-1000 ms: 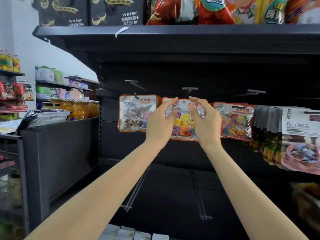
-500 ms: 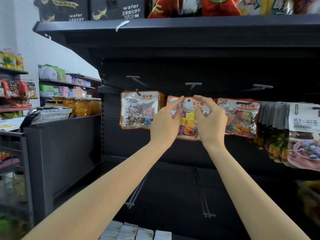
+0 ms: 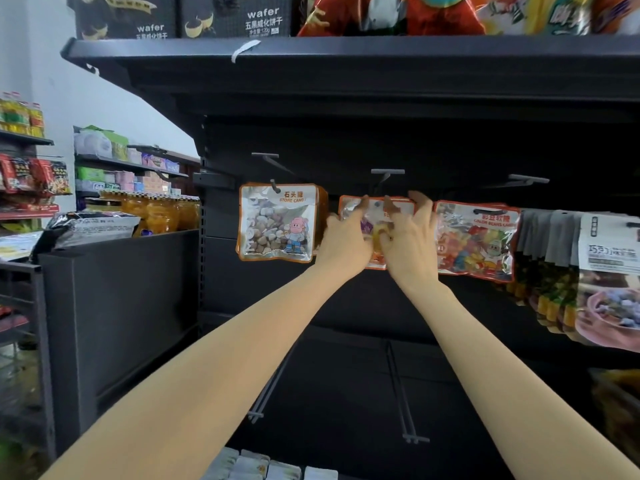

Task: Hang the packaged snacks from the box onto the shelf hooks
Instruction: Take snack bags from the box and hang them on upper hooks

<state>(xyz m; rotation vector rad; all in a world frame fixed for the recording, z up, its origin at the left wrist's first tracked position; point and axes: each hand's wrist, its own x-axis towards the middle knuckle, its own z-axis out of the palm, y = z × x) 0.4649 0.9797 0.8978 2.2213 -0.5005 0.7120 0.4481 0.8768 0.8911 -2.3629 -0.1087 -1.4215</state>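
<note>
Snack packet [image 3: 375, 211] gripped between neighbouring bags, both hands.

- My left hand [image 3: 346, 242] and right hand [image 3: 410, 247] are lying side by side on the middle candy bag [image 3: 375, 211].
- Stone candy bag [image 3: 277, 221] is hanging left of it, bean candy bag [image 3: 476, 240] right.
- Wafer boxes [image 3: 235, 15] are sitting on the shelf [image 3: 346, 51] above.
</note>
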